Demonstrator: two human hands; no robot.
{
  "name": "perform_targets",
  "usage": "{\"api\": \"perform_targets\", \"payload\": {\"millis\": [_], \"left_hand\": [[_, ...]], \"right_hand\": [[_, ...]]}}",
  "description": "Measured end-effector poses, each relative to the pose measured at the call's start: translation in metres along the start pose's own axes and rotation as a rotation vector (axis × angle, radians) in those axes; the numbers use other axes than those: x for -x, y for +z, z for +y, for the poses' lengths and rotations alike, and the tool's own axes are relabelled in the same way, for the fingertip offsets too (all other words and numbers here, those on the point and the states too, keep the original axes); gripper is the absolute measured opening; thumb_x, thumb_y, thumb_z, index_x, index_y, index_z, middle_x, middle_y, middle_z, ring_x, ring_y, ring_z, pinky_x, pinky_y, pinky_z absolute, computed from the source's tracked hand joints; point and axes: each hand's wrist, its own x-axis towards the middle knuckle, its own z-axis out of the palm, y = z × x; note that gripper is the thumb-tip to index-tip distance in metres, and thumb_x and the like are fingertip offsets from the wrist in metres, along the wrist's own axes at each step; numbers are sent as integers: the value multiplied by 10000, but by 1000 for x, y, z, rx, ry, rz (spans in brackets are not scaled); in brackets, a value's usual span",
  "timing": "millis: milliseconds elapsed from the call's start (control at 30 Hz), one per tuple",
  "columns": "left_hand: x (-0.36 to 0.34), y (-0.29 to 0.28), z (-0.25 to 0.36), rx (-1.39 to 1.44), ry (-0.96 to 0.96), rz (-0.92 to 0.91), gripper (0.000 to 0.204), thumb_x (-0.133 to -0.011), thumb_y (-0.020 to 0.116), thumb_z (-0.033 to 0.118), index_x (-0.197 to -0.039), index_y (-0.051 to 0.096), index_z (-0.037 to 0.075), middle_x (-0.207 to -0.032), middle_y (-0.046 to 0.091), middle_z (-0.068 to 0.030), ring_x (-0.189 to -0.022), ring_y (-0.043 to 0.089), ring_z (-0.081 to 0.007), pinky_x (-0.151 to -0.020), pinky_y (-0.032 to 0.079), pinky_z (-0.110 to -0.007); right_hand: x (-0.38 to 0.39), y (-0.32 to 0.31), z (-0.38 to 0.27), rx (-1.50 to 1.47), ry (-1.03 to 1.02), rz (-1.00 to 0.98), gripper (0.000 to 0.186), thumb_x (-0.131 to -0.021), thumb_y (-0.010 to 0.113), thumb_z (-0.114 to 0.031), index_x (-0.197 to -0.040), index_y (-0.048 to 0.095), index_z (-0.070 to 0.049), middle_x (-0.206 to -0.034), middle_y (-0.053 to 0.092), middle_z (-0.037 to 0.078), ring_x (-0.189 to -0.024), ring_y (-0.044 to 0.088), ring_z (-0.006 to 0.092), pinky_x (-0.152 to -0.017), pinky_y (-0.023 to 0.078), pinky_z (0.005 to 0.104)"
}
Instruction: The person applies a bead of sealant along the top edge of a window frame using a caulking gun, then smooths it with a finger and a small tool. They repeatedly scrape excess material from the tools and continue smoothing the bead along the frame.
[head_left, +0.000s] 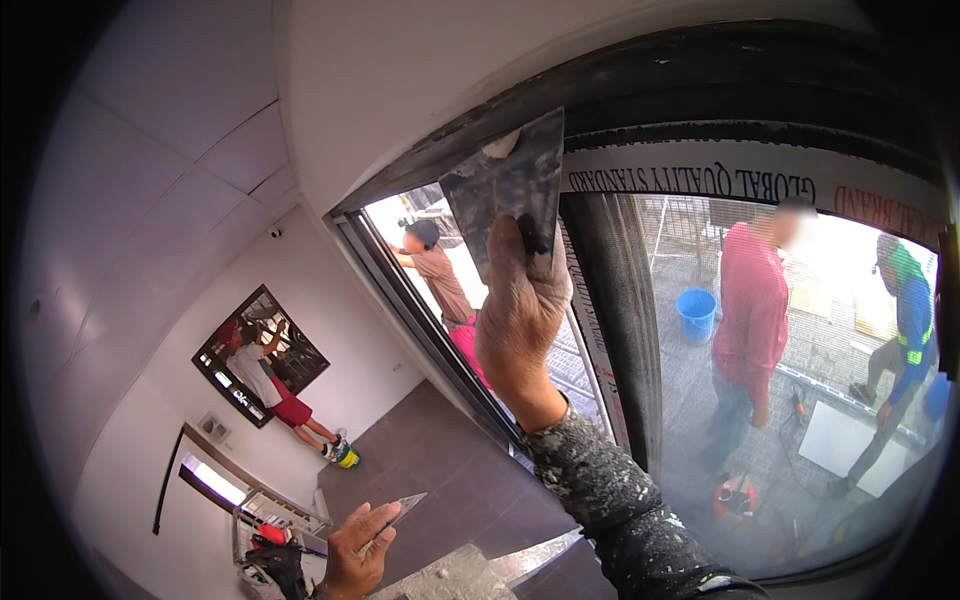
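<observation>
My right hand (522, 315) is raised and closed around a wide putty knife (480, 205), thumb pressed along the dark, smeared blade. The blade's far edge lies at the dark head of the window frame (650, 85), and a pale dab of filler shows near that edge. Whether the blade touches the frame I cannot tell for sure. Low down, my left hand (358, 548) is closed on a second putty knife (405, 507), of which only a pointed, pale-smeared corner shows. Its handle is hidden by my fingers. My right sleeve is spattered with white.
Printed protective tape (700, 172) lines the frame. Beyond the glass stand several people, a blue bucket (696, 315), an orange bucket (735, 497) and a white panel (850, 445). Indoors, a person (265, 380) stands on a bucket by a dark-framed window. A pale, rough surface (450, 578) lies below me.
</observation>
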Motion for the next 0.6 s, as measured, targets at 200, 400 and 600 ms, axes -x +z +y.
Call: {"api": "perform_targets", "payload": {"millis": [200, 400, 600], "left_hand": [[-2, -1, 4, 24, -71, 2, 267, -1015, 610, 141, -1242, 687, 23, -1201, 723, -142, -1140, 675, -279, -1085, 441, -415], [-3, -5, 1, 20, -6, -29, 269, -1011, 607, 147, -1237, 688, 25, -1196, 722, -150, -1130, 676, -310, -1083, 440, -451], [-5, -6, 1, 54, 18, -53, 275, -1010, 604, 148, -1247, 683, 35, -1196, 721, -147, -1144, 674, -306, -1093, 423, -474]], "right_hand": [[-20, 16, 28, -7, -83, -4, 329, -1041, 541, -16, -1370, 557, 9, -1176, 635, 63, -1036, 580, 102, -938, 472, 247], [-31, 35, 36, 130, -158, 53, 383, -1038, 599, -202, -1359, 518, -9, -1221, 614, 82, -1132, 577, 137, -1002, 450, 273], [-31, 69, 50, 133, -291, -56, 694, -1051, 558, -225, -1584, 174, -1, -1469, 411, 193, -1371, 390, 269, -1161, 305, 384]]}}
